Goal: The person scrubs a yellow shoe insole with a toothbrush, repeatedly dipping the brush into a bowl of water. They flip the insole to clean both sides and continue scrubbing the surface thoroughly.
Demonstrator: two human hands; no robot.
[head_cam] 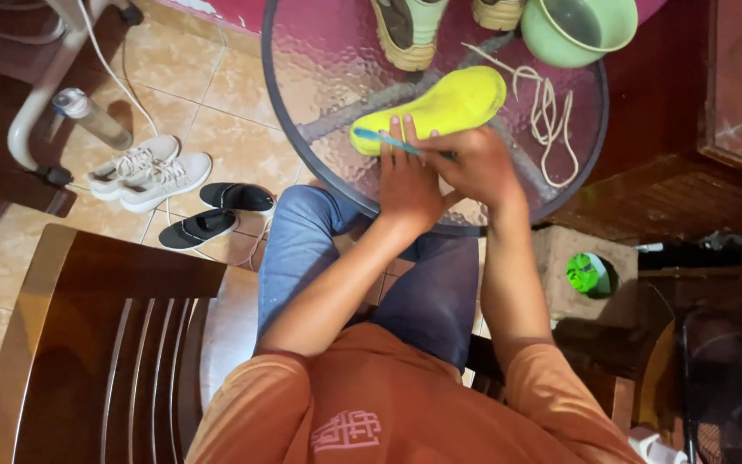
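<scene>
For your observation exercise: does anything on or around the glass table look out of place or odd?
Yes. Shoes stand on the table with their laces pulled out and loose beside them. A yellow insole lies removed under both hands, left hand, right hand, with a toothbrush.

Both your forearms reach forward and converge. Your left hand (405,182) lies flat, fingers straight and pressing down; your right hand (474,165) curls in a closed grip, touching it.

Beyond the grips, the top edge cut off two shoes (410,30) and a green bowl (579,30); the right hand (474,167) hid the blue toothbrush (388,139) handle and part of the yellow insole (440,107)
</scene>
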